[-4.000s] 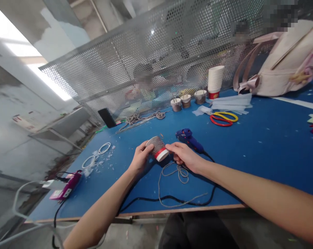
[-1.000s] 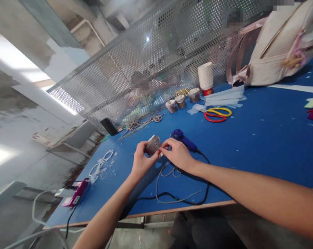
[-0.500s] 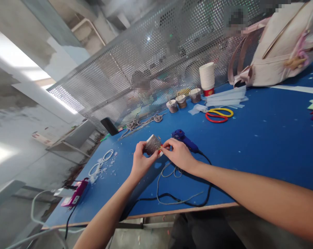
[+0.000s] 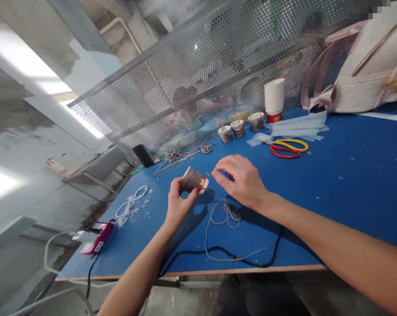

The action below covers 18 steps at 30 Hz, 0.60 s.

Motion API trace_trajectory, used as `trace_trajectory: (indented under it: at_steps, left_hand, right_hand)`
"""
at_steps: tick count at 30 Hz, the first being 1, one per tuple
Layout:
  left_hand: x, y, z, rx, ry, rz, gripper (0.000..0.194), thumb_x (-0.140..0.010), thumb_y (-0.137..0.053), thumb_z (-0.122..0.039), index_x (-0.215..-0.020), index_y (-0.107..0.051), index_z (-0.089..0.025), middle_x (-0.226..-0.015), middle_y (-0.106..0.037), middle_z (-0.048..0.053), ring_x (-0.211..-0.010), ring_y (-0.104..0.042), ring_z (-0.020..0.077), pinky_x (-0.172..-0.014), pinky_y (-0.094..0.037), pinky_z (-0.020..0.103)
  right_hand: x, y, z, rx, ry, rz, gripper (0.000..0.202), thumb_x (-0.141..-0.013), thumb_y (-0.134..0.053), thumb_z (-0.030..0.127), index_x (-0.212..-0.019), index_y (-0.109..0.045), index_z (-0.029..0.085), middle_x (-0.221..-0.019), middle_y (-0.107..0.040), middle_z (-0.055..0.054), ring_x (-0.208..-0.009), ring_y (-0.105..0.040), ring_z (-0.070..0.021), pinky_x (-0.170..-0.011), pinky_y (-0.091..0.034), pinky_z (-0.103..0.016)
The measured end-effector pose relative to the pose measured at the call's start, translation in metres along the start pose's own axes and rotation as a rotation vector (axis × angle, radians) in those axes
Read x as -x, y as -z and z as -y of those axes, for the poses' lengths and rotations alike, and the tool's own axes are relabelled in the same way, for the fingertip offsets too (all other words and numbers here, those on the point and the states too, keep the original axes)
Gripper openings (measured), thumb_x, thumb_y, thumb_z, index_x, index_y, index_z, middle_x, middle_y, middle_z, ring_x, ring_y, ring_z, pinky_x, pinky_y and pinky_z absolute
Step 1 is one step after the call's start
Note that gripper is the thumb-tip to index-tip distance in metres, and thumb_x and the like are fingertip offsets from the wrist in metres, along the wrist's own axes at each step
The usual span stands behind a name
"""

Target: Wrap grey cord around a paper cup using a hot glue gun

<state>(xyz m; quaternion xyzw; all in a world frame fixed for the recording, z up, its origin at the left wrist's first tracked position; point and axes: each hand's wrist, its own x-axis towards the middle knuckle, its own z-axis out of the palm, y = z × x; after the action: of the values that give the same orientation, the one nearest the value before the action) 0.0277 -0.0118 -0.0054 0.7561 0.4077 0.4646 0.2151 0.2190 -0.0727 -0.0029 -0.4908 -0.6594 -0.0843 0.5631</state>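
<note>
My left hand [image 4: 179,202] grips a paper cup [image 4: 192,179] wrapped in grey cord, tilted on its side, with its red and white part uncovered toward the right. Grey cord [image 4: 225,214] trails from the cup and lies in loose loops on the blue table [image 4: 350,188]. Raised to the right of the cup, my right hand [image 4: 243,180] has its fingers apart and holds nothing visible. It hides most of the blue glue gun [image 4: 229,176] behind it.
Scissors [image 4: 289,148], white strips [image 4: 299,127], a cup stack [image 4: 274,101], three small wrapped cups [image 4: 237,128] and a bag [image 4: 366,83] stand toward the back. Left are a phone [image 4: 143,156], white rings [image 4: 140,192] and a pink power strip [image 4: 99,238]. A black cable [image 4: 218,250] runs along the front edge.
My right hand has let go at the cup and moved right and up, its fingers opening. The cup's red part now shows. The view has shifted slightly.
</note>
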Motion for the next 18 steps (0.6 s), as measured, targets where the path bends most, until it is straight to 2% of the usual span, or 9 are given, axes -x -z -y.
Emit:
trace_trajectory:
  at_steps: [3, 5, 6, 8, 10, 13, 16, 18]
  left_hand:
    - [0.002, 0.002, 0.002, 0.016, -0.007, 0.002, 0.027, -0.064, -0.061, -0.020, -0.090, -0.053, -0.020, -0.081, -0.054, -0.002, -0.072, -0.053, 0.0123, -0.069, -0.047, 0.026]
    - [0.002, 0.002, 0.002, 0.015, -0.002, 0.014, 0.031, -0.063, -0.062, -0.020, -0.092, -0.053, -0.020, -0.084, -0.054, -0.001, -0.074, -0.054, 0.0128, -0.070, -0.047, 0.026]
    - [0.002, 0.002, 0.002, 0.015, 0.004, 0.022, 0.032, -0.063, -0.063, -0.021, -0.093, -0.052, -0.019, -0.085, -0.055, 0.000, -0.074, -0.054, 0.0129, -0.071, -0.047, 0.026]
    - [0.003, 0.002, 0.001, 0.013, 0.019, 0.034, 0.033, -0.063, -0.065, -0.023, -0.093, -0.052, -0.019, -0.085, -0.056, 0.000, -0.073, -0.055, 0.0128, -0.070, -0.048, 0.026]
    - [0.003, 0.002, -0.002, 0.007, 0.028, 0.045, 0.033, -0.063, -0.066, -0.024, -0.092, -0.052, -0.019, -0.084, -0.057, -0.001, -0.072, -0.054, 0.0125, -0.068, -0.047, 0.026]
    - [0.004, 0.000, -0.004, -0.005, 0.039, 0.071, 0.032, -0.064, -0.067, -0.025, -0.092, -0.052, -0.019, -0.083, -0.058, 0.000, -0.072, -0.055, 0.0130, -0.068, -0.047, 0.026]
    - [0.006, -0.003, -0.005, -0.008, 0.056, 0.098, 0.031, -0.066, -0.067, -0.026, -0.092, -0.053, -0.019, -0.085, -0.058, 0.000, -0.073, -0.055, 0.0133, -0.069, -0.047, 0.026]
    - [0.007, -0.005, -0.004, -0.002, 0.069, 0.115, 0.031, -0.067, -0.067, -0.026, -0.093, -0.052, -0.019, -0.085, -0.058, 0.000, -0.074, -0.055, 0.0135, -0.070, -0.047, 0.027]
  right_hand:
    - [-0.017, 0.016, -0.024, -0.035, -0.121, -0.137, 0.025, -0.091, -0.046, 0.034, -0.077, -0.061, 0.019, -0.085, -0.066, -0.008, -0.085, -0.059, -0.0210, -0.080, -0.044, -0.035]
    - [-0.021, 0.024, -0.043, -0.033, -0.294, -0.102, 0.022, -0.087, -0.047, 0.032, -0.075, -0.060, 0.019, -0.083, -0.065, -0.008, -0.081, -0.060, -0.0210, -0.077, -0.046, -0.035]
    - [-0.021, 0.028, -0.052, -0.023, -0.401, -0.030, 0.018, -0.084, -0.049, 0.030, -0.075, -0.060, 0.019, -0.083, -0.065, -0.008, -0.080, -0.060, -0.0211, -0.077, -0.046, -0.035]
    - [-0.016, 0.032, -0.066, 0.009, -0.609, 0.197, 0.014, -0.079, -0.054, 0.026, -0.085, -0.062, 0.017, -0.093, -0.067, -0.010, -0.087, -0.063, -0.0224, -0.081, -0.047, -0.035]
    - [-0.008, 0.032, -0.072, 0.027, -0.728, 0.419, 0.025, -0.075, -0.057, 0.025, -0.098, -0.062, 0.015, -0.106, -0.068, -0.013, -0.095, -0.063, -0.0235, -0.083, -0.048, -0.034]
    - [0.004, 0.025, -0.071, 0.029, -0.750, 0.580, 0.036, -0.069, -0.064, 0.026, -0.103, -0.063, 0.015, -0.104, -0.070, -0.013, -0.091, -0.066, -0.0239, -0.077, -0.050, -0.031]
    - [0.008, 0.014, -0.067, 0.067, -0.748, 0.606, 0.035, -0.067, -0.067, 0.031, -0.097, -0.065, 0.014, -0.087, -0.072, -0.011, -0.078, -0.067, -0.0252, -0.066, -0.048, -0.031]
    - [0.009, 0.008, -0.066, 0.091, -0.748, 0.599, 0.026, -0.070, -0.064, 0.033, -0.089, -0.066, 0.015, -0.078, -0.071, -0.010, -0.073, -0.066, -0.0252, -0.061, -0.046, -0.030]
